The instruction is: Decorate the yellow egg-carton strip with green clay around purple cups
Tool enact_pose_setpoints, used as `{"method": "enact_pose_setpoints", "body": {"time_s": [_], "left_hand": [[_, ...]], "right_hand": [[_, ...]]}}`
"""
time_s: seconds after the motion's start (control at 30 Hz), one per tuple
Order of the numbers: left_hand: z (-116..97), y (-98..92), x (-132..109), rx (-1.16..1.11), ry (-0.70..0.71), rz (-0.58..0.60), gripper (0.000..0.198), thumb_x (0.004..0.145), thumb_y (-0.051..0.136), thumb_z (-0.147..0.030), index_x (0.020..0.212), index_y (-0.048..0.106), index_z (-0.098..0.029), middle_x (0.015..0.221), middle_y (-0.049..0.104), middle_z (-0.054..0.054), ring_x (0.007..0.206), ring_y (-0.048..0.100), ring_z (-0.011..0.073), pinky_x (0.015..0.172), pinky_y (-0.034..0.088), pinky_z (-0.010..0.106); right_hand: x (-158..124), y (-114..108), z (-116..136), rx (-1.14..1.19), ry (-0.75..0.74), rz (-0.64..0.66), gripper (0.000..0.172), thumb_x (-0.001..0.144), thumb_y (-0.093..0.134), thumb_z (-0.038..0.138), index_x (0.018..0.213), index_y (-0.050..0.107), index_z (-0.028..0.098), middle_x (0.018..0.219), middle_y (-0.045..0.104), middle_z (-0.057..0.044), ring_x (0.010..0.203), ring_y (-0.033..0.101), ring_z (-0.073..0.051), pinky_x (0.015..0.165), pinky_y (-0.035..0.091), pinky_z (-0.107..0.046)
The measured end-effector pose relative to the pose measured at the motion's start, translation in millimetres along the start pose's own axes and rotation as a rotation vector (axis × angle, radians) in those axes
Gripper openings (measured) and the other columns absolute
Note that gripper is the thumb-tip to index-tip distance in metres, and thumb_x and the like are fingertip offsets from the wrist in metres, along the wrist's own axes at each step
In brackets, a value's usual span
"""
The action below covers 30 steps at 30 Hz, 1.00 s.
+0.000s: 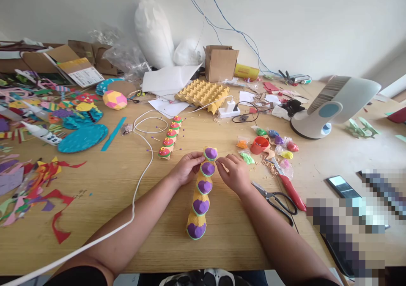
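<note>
A yellow egg-carton strip (203, 197) lies lengthwise in front of me, its humps capped with purple clay and edged in light green. My left hand (189, 167) grips its far end from the left side. At the right edge of that same end, the thumb and fingers of my right hand (234, 171) are pinched together; whatever is between them is too small to make out. Beyond my hands stands a decorated egg-carton caterpillar (170, 138) in red and green, with thin legs sticking out at its sides.
Black-handled scissors (275, 199) and a red-handled knife (292, 193) lie right of my right arm. Bagged clay surrounds an orange cup (259, 145). A white cable (139, 188) crosses over my left forearm. A white fan (330, 108) stands right; a yellow egg tray (204, 94) lies behind.
</note>
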<state>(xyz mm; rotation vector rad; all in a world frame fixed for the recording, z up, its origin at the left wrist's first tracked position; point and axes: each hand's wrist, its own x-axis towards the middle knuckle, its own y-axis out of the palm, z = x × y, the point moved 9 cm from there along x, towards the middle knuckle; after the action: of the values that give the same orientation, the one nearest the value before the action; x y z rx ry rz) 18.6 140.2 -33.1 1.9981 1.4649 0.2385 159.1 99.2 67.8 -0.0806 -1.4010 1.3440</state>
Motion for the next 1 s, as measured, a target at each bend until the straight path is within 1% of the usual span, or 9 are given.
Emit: {"method": "enact_pose_setpoints", "body": {"time_s": [0.13,0.33,0.53,0.67,0.83,1.0], "left_hand": [[-0.6,2.3,1.1,-0.024,0.017,0.021,0.026,0.073,0.083,-0.027,0.095,0.077,-0.014,0.083,0.076,0.005,0.067,0.068,0.0126,0.064,0.052,0.023],[1.8,3.7,3.4,-0.065,0.013,0.021,0.025,0.073,0.084,-0.028,0.094,0.077,-0.015,0.081,0.075,0.004,0.065,0.067,0.0124,0.064,0.053,0.024],[3.4,7.8,3.7,-0.074,0.011,0.037,0.031,0.073,0.084,-0.03,0.099,0.076,-0.014,0.081,0.075,0.004,0.066,0.067,0.0125,0.063,0.052,0.023],[4.9,8.7,4.9,-0.076,0.009,0.041,0.034,0.072,0.085,-0.03,0.101,0.076,-0.014,0.085,0.076,0.005,0.069,0.068,0.0135,0.067,0.054,0.025],[6.1,8.0,6.6,-0.07,0.02,0.038,0.034,0.072,0.086,-0.031,0.099,0.077,-0.014,0.089,0.076,0.006,0.073,0.069,0.0137,0.07,0.054,0.025],[7.0,7.0,7.5,-0.061,0.04,0.022,0.032,0.072,0.085,-0.031,0.098,0.077,-0.014,0.087,0.076,0.005,0.072,0.068,0.0128,0.07,0.054,0.024]], "right_hand": [[0.8,-0.8,-1.8,0.058,0.003,0.015,0.016,0.097,0.052,0.02,0.101,0.068,0.02,0.083,0.068,-0.006,0.077,0.06,-0.019,0.072,0.047,-0.032],[-0.1,1.8,-4.3,0.051,-0.014,0.027,0.013,0.098,0.053,0.019,0.099,0.066,0.018,0.081,0.069,-0.005,0.073,0.058,-0.019,0.069,0.045,-0.032],[-1.2,0.3,-1.4,0.002,-0.052,0.026,0.013,0.097,0.055,0.018,0.101,0.067,0.021,0.084,0.07,-0.005,0.077,0.059,-0.019,0.073,0.045,-0.033],[-1.4,-0.2,-1.5,-0.033,-0.056,0.026,0.013,0.097,0.056,0.019,0.101,0.068,0.022,0.083,0.07,-0.004,0.076,0.058,-0.019,0.073,0.044,-0.033],[-0.3,-3.1,-2.0,-0.059,-0.043,-0.007,0.011,0.097,0.058,0.019,0.099,0.068,0.022,0.08,0.069,-0.004,0.074,0.059,-0.018,0.072,0.044,-0.032],[-1.3,-2.5,-1.3,-0.066,-0.043,-0.021,0.01,0.096,0.059,0.019,0.098,0.068,0.022,0.08,0.07,-0.004,0.075,0.061,-0.018,0.073,0.045,-0.033]]}}
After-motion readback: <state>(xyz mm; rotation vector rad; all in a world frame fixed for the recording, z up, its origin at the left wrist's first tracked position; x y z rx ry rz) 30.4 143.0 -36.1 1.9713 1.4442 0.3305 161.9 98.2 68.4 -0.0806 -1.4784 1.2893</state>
